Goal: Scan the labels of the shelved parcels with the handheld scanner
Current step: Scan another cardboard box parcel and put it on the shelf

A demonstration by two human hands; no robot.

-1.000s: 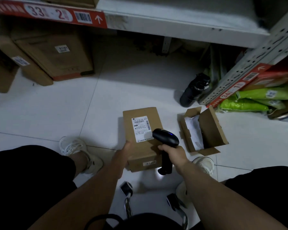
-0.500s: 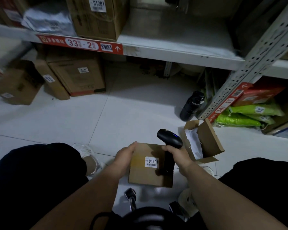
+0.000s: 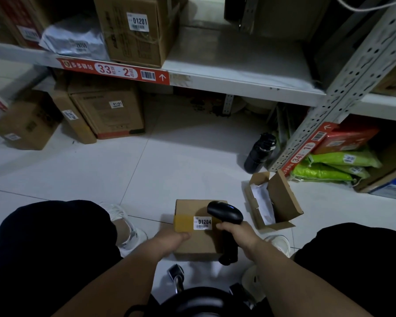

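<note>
Gripping the near left edge of a small brown cardboard parcel (image 3: 197,239) with the left hand (image 3: 172,242), thumb lying on top, fingers hidden beneath. Holding that parcel low between the knees, above the white tiled floor (image 3: 169,161), its white sticker label reading 01204 (image 3: 202,223) facing up toward the camera. Clasping the handle of a black handheld barcode scanner (image 3: 226,227) in the right hand (image 3: 237,232), fingers curled round the grip, the scanner head sitting just above and right of the label, overlapping the parcel's right side. Lying just right of the parcel on the floor: an opened brown cardboard box with white paper inside (image 3: 272,202). Standing farther back beside the perforated grey shelf post (image 3: 343,88): a black bottle (image 3: 260,153). Resting on the grey metal shelf (image 3: 238,72) above a red strip marked 33-2 (image 3: 114,70): a large brown carton labelled 01201 (image 3: 135,28) and a silver plastic mailer bag (image 3: 73,40). Sitting under that shelf on the floor: a brown carton labelled 0101 (image 3: 108,110). Stacked at right under the next shelf: green bags (image 3: 336,163).
</note>
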